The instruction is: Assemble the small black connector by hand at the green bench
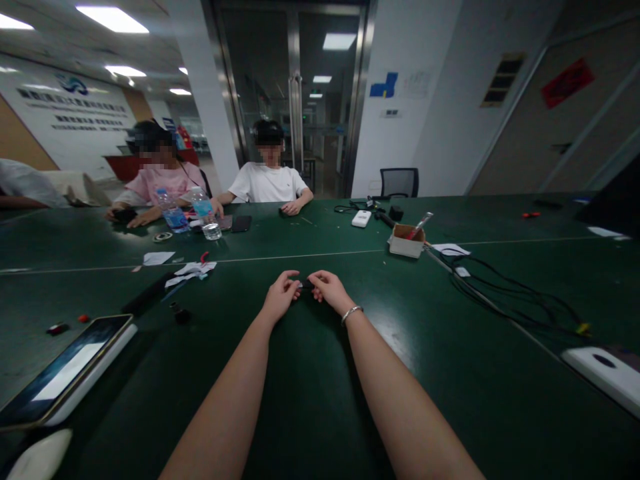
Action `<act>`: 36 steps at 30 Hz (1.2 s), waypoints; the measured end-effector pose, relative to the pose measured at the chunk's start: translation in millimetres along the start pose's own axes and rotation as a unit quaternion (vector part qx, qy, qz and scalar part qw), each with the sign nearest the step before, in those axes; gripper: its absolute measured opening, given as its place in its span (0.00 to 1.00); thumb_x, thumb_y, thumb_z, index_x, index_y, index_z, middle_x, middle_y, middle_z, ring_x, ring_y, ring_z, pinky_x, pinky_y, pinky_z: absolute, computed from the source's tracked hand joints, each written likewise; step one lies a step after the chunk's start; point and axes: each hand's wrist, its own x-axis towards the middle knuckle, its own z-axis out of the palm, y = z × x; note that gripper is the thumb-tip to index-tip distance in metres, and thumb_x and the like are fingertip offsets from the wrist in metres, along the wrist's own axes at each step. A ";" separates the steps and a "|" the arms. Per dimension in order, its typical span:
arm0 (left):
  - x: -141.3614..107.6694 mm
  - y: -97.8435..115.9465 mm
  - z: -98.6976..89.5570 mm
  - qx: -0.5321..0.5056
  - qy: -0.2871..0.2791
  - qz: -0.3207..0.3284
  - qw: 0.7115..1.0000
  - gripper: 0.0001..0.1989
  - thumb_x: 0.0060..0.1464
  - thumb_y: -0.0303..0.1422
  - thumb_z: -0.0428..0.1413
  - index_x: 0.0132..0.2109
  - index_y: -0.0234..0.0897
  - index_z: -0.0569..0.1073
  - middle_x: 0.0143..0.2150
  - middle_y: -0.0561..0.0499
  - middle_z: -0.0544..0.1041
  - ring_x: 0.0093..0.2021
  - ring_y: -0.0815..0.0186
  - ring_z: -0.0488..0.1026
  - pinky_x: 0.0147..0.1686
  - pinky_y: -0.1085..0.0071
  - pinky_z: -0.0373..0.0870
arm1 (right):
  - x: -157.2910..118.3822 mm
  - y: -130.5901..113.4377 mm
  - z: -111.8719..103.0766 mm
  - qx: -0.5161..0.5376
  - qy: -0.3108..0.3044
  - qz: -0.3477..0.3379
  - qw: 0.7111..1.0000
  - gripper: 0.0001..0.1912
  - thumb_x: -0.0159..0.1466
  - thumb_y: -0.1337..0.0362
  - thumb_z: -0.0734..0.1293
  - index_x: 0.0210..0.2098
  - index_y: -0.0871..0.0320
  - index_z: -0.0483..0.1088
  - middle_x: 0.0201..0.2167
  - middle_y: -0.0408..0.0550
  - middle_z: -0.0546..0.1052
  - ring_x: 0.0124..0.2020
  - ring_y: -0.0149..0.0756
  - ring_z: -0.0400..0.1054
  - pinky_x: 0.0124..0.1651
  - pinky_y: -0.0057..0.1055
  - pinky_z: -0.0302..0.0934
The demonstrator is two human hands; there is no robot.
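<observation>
So the biggest thing in view was a long dark green table (310,407), with 2 metal-framed glass doors (260,73) behind it. Off left, a white wall sign (75,110) had a blue wave logo, a row of big Chinese-looking characters and what looked like smaller Latin lettering, all too blurry to read. 2 people sat opposite, 1 in a pink shirt (160,183) and 1 in a white shirt (267,190). Black cables (500,303) sprawled over the right side.

Going smaller, a smartphone (70,367) lay at near left, screen lit, no brand I could make out. 2 clear plastic bottles (173,213) (205,213) had bluish labels, text illegible. The cardboard box (406,245) showed no print I could read.

Now the hands: the left hand (281,297) pinched 1 end of a small black gadget (306,285) between thumb and fingertips, and the right hand (327,290), silver bracelet (352,313) on that wrist, pinched the other. The gadget was between them, near the middle of the table, with a paler bit by the left fingertips. Couldn't tell exactly what it was, and no marking showed.

My guess on handling: light, stiff, maybe a little slick, with any thin end the fragile part. I'd have gripped the thicker black body by its sides and gone easy on the pale end.
</observation>
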 end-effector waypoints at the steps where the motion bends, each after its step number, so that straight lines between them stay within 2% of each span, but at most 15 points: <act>1: -0.1 0.0 -0.3 0.001 0.001 0.005 1.000 0.19 0.52 0.38 0.54 0.51 0.37 0.68 0.31 0.51 0.73 0.29 0.70 0.71 0.30 0.73 0.69 | 0.1 -0.1 0.0 0.000 0.001 0.000 1.000 0.12 0.57 0.56 0.68 0.32 0.60 0.67 0.13 0.36 0.66 0.12 0.25 0.60 0.14 0.20 0.54; 6: 1.2 -1.1 -0.9 0.006 0.010 0.018 1.000 0.20 0.48 0.36 0.58 0.49 0.38 0.69 0.35 0.50 0.73 0.33 0.69 0.72 0.34 0.70 0.71 | 0.6 -0.6 0.2 0.001 0.002 0.000 1.000 0.12 0.57 0.57 0.67 0.32 0.60 0.67 0.13 0.35 0.65 0.12 0.25 0.60 0.14 0.20 0.54; 16: 0.3 -0.6 -0.5 0.049 -0.001 -0.011 0.999 0.19 0.53 0.43 0.50 0.47 0.36 0.70 0.26 0.54 0.69 0.26 0.70 0.67 0.23 0.76 0.62 | -0.7 -2.0 -1.4 0.001 -0.030 -0.013 0.999 0.13 0.57 0.58 0.68 0.35 0.62 0.68 0.14 0.36 0.67 0.13 0.24 0.61 0.15 0.20 0.54; 22: 1.0 0.4 -0.9 0.068 0.012 -0.016 0.997 0.19 0.54 0.43 0.49 0.47 0.36 0.69 0.22 0.57 0.66 0.21 0.72 0.62 0.21 0.76 0.56 | -2.1 -2.7 -4.2 0.001 -0.061 -0.018 0.998 0.11 0.58 0.62 0.67 0.37 0.63 0.69 0.14 0.36 0.67 0.14 0.23 0.61 0.16 0.19 0.55; 24: 0.6 1.5 -0.9 0.068 0.013 -0.015 0.997 0.19 0.54 0.43 0.49 0.48 0.36 0.68 0.21 0.58 0.65 0.21 0.72 0.62 0.22 0.76 0.56 | -3.2 -3.0 -5.1 0.010 -0.072 -0.019 0.997 0.11 0.56 0.65 0.67 0.38 0.62 0.69 0.17 0.37 0.68 0.15 0.23 0.63 0.17 0.19 0.57; 27: 0.2 2.2 -0.9 0.068 0.015 -0.018 0.997 0.18 0.54 0.43 0.48 0.48 0.36 0.68 0.21 0.58 0.65 0.20 0.72 0.61 0.21 0.76 0.55 | -5.7 -3.9 -5.7 0.043 -0.076 -0.022 0.996 0.16 0.52 0.69 0.70 0.41 0.60 0.68 0.26 0.39 0.71 0.18 0.23 0.67 0.20 0.20 0.62; 30: 0.5 1.7 -0.9 0.058 0.021 -0.021 0.998 0.17 0.55 0.42 0.48 0.47 0.37 0.67 0.21 0.58 0.64 0.19 0.73 0.59 0.21 0.77 0.54 | -6.8 -4.5 -4.9 0.068 -0.071 -0.017 0.995 0.18 0.51 0.70 0.71 0.42 0.59 0.68 0.31 0.41 0.72 0.21 0.24 0.70 0.23 0.21 0.65; 36: 0.7 2.1 -1.7 0.054 0.023 -0.019 0.998 0.15 0.55 0.41 0.47 0.45 0.37 0.67 0.19 0.59 0.64 0.18 0.74 0.59 0.20 0.78 0.53 | -2.9 -2.8 -3.1 0.059 -0.080 0.016 0.995 0.12 0.59 0.62 0.67 0.39 0.63 0.68 0.20 0.42 0.72 0.18 0.26 0.68 0.20 0.21 0.64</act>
